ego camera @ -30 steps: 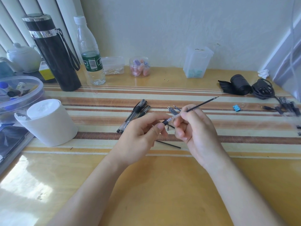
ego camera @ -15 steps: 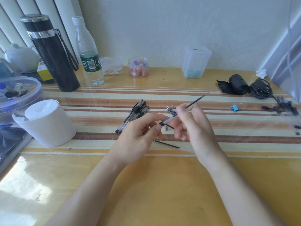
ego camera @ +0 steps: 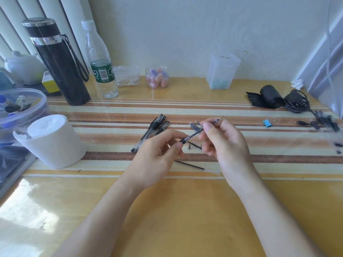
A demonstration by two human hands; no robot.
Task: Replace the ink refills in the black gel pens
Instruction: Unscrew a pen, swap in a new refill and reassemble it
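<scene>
With the left hand [ego camera: 157,154] pinching the pen barrel [ego camera: 191,137] and the right hand [ego camera: 222,141] fingers clamped on the refill [ego camera: 216,121], a skewed push could bend the refill, or a knock could roll the loose metal tip [ego camera: 189,147] away across the table [ego camera: 185,210].

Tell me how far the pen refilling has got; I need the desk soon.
Done: one thin black refill lies loose near the person, and a small metal tip cone is off its pen. In hand: the left hand grips a clear pen barrel while the right hand holds the dark refill in it. Left: the capped black gel pens and spare refills.
</scene>
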